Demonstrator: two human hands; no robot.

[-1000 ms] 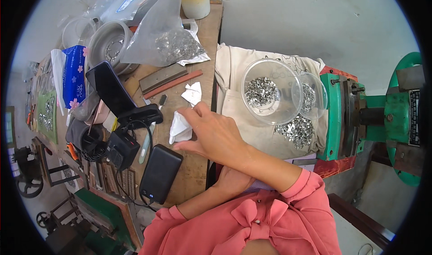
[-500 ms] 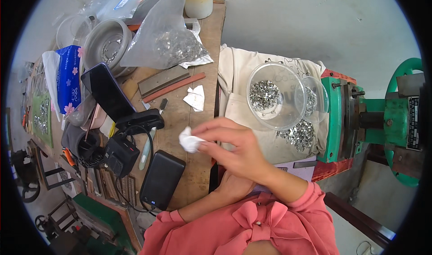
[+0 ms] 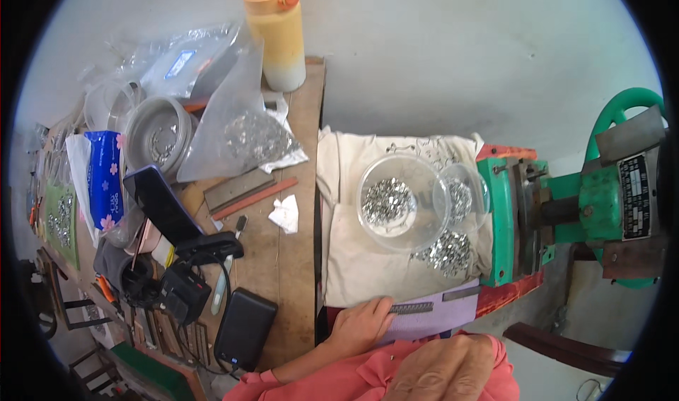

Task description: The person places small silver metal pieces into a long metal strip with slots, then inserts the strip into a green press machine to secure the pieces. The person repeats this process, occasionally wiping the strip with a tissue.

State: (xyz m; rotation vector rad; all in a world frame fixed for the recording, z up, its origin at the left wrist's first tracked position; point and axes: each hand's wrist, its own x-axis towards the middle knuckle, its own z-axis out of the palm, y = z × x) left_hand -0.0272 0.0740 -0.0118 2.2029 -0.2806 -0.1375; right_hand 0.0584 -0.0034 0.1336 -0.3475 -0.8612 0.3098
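My left hand (image 3: 359, 328) rests palm down with its fingers curled together, at the left end of a dark toothed strip (image 3: 414, 307) on purple cloth (image 3: 424, 320). What lies under the fingers is hidden. Close to the lower edge, my right hand (image 3: 445, 374) is raised in front of my chest with its back showing and fingers bent; fingertips and anything in them are out of sight. Beyond the hands, a clear round tub (image 3: 368, 224) holds small shiny metal pieces (image 3: 387, 201). A smaller clear tub (image 3: 481, 206) overlaps it, and a loose heap (image 3: 450, 252) lies beside them on beige cloth.
A green machine vise (image 3: 498, 224) and handwheel (image 3: 601, 129) stand at right. Left on the wooden bench are a phone (image 3: 163, 206), a black power bank (image 3: 244, 329), a crumpled tissue (image 3: 284, 213), a bag of metal pieces (image 3: 258, 139) and a yellow bottle (image 3: 276, 40).
My right hand has swung back from over the bench toward me; the white tissue it held no longer shows. The view has shifted, with more wall and the whole bottle in sight.
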